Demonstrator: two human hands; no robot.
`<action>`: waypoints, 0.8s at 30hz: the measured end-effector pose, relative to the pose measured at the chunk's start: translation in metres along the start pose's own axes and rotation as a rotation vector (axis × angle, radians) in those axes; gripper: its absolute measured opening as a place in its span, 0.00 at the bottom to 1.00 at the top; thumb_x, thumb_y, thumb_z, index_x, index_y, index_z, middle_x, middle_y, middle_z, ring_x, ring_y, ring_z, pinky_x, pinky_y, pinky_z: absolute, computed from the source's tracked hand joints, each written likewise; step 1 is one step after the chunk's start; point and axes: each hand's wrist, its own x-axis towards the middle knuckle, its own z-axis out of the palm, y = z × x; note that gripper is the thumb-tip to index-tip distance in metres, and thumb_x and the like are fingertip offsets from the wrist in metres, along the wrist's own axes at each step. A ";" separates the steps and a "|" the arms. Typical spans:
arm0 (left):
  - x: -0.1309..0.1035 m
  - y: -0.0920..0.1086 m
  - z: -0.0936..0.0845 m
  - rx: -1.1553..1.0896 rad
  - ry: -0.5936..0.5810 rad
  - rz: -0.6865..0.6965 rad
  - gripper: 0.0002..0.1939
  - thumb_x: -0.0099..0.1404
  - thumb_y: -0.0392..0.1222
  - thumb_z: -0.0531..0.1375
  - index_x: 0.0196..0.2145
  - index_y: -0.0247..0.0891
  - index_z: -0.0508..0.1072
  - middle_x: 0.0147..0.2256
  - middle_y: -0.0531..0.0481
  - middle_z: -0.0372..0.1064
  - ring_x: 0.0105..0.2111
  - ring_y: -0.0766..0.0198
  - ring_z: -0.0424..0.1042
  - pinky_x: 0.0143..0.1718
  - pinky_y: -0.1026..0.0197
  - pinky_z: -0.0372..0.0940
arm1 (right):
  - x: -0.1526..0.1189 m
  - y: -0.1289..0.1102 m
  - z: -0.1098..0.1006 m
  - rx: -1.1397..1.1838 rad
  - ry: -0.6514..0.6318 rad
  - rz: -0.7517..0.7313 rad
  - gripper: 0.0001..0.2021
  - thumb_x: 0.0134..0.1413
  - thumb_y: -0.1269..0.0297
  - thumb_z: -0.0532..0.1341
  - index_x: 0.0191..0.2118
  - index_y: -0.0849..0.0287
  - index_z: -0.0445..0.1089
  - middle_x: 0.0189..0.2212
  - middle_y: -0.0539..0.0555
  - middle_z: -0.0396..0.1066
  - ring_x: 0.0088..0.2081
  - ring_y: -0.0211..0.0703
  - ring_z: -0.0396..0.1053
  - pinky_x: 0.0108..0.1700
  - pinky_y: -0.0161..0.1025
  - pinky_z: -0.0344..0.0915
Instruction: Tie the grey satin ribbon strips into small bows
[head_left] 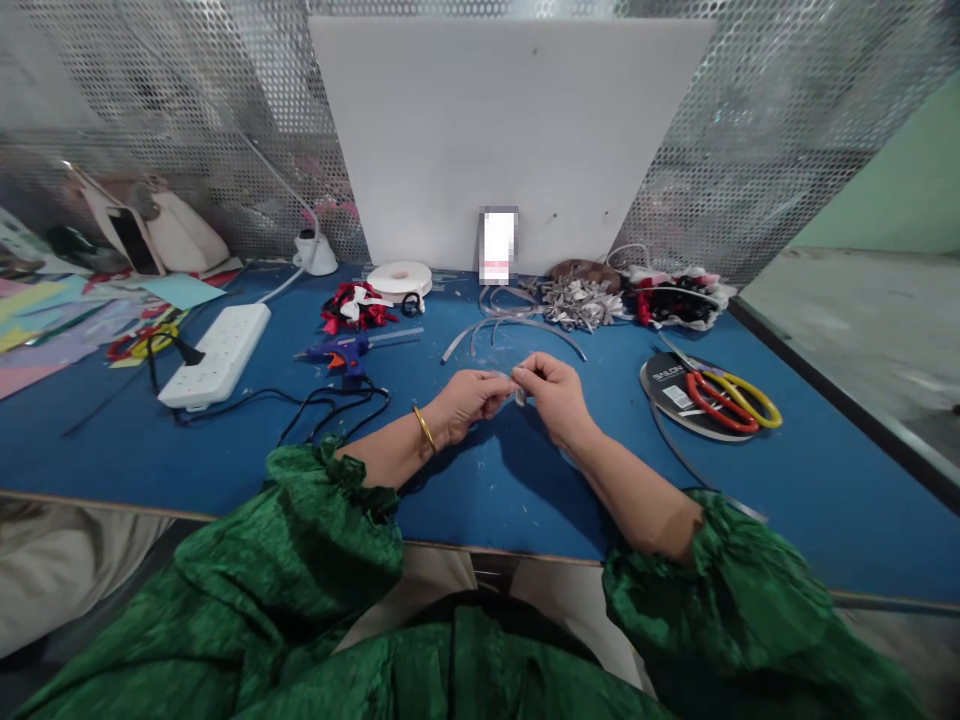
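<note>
My left hand [471, 402] and my right hand [553, 396] meet over the middle of the blue table, fingertips nearly touching. Both are closed in a pinch on a small grey ribbon piece [520, 397], which shows between and just below the fingertips. Its exact shape is mostly covered by the fingers. Just beyond the hands lie loose grey ribbon strips [559, 338], curved on the tabletop. A pile of grey ribbon bows [583, 304] sits behind them, slightly to the right.
On the blue table [465, 500], a blue glue gun [343, 352] with its black cable and a white power strip [217, 358] lie left. Red- and yellow-handled scissors [724, 398] rest on a black disc [667, 372] at right. A lit phone [498, 246] stands at the back.
</note>
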 end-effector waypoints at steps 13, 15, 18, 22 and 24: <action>0.001 0.001 -0.004 0.109 -0.053 -0.061 0.11 0.50 0.38 0.62 0.18 0.37 0.62 0.15 0.57 0.54 0.16 0.73 0.52 0.19 0.65 0.45 | -0.006 0.006 0.002 -0.217 0.026 -0.147 0.09 0.50 0.64 0.60 0.22 0.56 0.63 0.19 0.48 0.62 0.25 0.38 0.59 0.29 0.36 0.55; 0.000 0.001 -0.004 0.083 -0.062 -0.068 0.12 0.49 0.38 0.63 0.18 0.37 0.62 0.15 0.57 0.54 0.16 0.73 0.53 0.18 0.65 0.45 | -0.008 0.005 0.004 -0.222 0.037 -0.160 0.09 0.50 0.64 0.60 0.22 0.55 0.63 0.20 0.48 0.62 0.25 0.39 0.59 0.29 0.37 0.56; 0.001 0.000 -0.004 -0.002 -0.055 -0.082 0.12 0.48 0.38 0.65 0.19 0.36 0.63 0.17 0.57 0.56 0.17 0.74 0.54 0.19 0.66 0.47 | -0.006 0.001 0.005 -0.125 0.027 -0.085 0.09 0.49 0.61 0.61 0.23 0.55 0.63 0.19 0.47 0.60 0.23 0.38 0.58 0.27 0.37 0.55; 0.004 0.001 -0.006 -0.152 -0.004 -0.099 0.11 0.49 0.40 0.67 0.27 0.33 0.70 0.23 0.55 0.63 0.20 0.75 0.59 0.21 0.69 0.52 | 0.002 -0.006 0.001 0.055 -0.016 0.010 0.12 0.48 0.54 0.62 0.25 0.57 0.67 0.20 0.47 0.63 0.23 0.36 0.58 0.29 0.36 0.57; 0.005 0.000 -0.007 -0.209 0.007 -0.091 0.12 0.50 0.42 0.68 0.29 0.33 0.71 0.25 0.54 0.64 0.20 0.76 0.58 0.21 0.70 0.51 | 0.004 -0.009 -0.003 0.098 -0.013 0.057 0.15 0.47 0.49 0.63 0.28 0.58 0.71 0.24 0.49 0.67 0.26 0.36 0.62 0.31 0.36 0.60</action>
